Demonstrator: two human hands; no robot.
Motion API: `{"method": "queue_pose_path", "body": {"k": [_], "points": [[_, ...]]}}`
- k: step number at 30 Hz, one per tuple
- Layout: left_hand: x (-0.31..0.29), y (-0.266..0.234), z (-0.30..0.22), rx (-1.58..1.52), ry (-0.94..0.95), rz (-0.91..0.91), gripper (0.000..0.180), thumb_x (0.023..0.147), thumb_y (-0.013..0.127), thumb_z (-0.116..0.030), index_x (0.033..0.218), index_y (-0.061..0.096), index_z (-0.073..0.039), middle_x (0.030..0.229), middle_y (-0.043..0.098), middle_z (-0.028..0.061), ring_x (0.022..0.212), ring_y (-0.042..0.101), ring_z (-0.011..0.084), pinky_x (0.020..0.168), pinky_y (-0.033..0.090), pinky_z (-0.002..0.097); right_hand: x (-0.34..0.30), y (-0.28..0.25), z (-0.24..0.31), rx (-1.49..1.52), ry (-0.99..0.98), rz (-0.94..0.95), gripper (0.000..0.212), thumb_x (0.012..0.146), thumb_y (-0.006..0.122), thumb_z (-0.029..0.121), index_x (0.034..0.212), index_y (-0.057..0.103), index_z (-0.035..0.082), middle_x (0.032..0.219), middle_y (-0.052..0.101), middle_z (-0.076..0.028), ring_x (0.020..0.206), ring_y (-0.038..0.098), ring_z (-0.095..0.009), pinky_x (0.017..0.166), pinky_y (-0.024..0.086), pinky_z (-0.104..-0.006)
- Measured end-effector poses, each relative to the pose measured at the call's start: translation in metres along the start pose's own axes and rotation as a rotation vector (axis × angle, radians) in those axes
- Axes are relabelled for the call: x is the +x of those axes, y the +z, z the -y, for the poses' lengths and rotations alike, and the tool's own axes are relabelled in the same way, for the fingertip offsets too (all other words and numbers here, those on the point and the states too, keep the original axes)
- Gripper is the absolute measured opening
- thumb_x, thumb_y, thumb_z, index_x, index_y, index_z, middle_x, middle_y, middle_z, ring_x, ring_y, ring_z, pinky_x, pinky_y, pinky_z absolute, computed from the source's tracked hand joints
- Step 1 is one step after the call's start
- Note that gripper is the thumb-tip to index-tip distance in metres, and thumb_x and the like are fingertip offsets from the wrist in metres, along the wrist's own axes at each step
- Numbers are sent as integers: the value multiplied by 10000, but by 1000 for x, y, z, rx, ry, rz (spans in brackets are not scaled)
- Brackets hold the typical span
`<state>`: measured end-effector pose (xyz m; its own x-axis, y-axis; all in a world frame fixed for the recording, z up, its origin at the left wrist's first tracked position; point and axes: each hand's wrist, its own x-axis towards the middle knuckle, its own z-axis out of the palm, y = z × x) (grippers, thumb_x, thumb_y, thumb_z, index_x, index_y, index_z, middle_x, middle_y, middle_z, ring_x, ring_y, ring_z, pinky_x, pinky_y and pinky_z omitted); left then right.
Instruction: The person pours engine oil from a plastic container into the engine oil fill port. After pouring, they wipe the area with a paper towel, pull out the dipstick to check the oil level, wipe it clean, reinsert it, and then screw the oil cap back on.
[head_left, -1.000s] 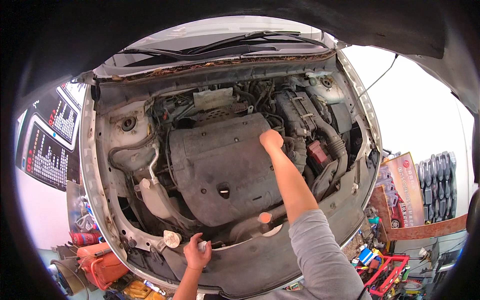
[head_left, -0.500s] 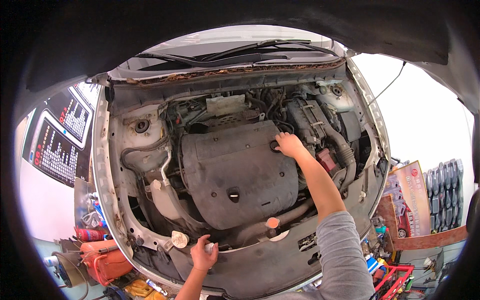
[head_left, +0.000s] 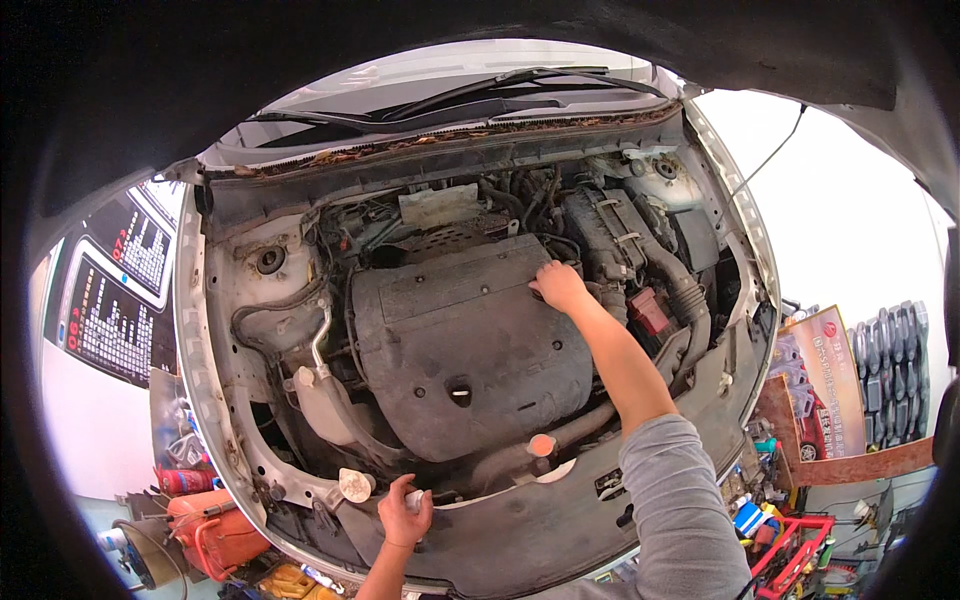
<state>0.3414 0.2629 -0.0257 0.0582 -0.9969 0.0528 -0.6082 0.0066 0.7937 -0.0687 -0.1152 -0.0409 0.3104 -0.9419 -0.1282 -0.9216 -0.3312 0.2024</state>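
Note:
I look down into a car's open engine bay. A dusty black plastic engine cover fills its middle. My right hand reaches far in and grips the cover's far right corner, fingers curled over its edge. My left hand rests on the front panel of the bay, closed around a small pale cap or knob there. An orange cap sits low at the front of the engine, between my two arms.
A white fluid tank and a round white cap sit at the bay's left front. The air box and ribbed black hose are on the right. Orange and red canisters stand on the floor to the left, a red rack to the right.
The view has shifted, so the bay sits further right and lower. My right hand stays at the cover's far right corner. My left hand stays on the front panel.

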Motion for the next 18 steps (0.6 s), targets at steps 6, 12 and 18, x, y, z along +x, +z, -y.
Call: {"method": "queue_pose_path", "body": {"k": [6,12,18], "points": [[0,-2,1,-12,14,-2,414,805,780,-142,1164,606,-32,740,644,122,625,645,301,601,517,374,2,5,23,-12,276,-88,483,1030,514,435,946,764,30,1038,701,-136,1040,635,-295,809,546,-412],[0,-2,0,-37,-1,6,417,798,784,-130,1161,604,-31,732,640,120,622,644,296,595,514,366,14,2,30,113,398,83,299,974,591,311,951,802,101,991,769,-107,961,733,-258,739,558,-375],[3,-2,-1,-17,18,-7,415,800,788,-139,1157,605,-33,735,645,123,628,651,299,596,514,368,18,-6,38,222,601,137,285,978,565,253,956,797,87,981,770,-115,894,743,-304,750,574,-436]]}}
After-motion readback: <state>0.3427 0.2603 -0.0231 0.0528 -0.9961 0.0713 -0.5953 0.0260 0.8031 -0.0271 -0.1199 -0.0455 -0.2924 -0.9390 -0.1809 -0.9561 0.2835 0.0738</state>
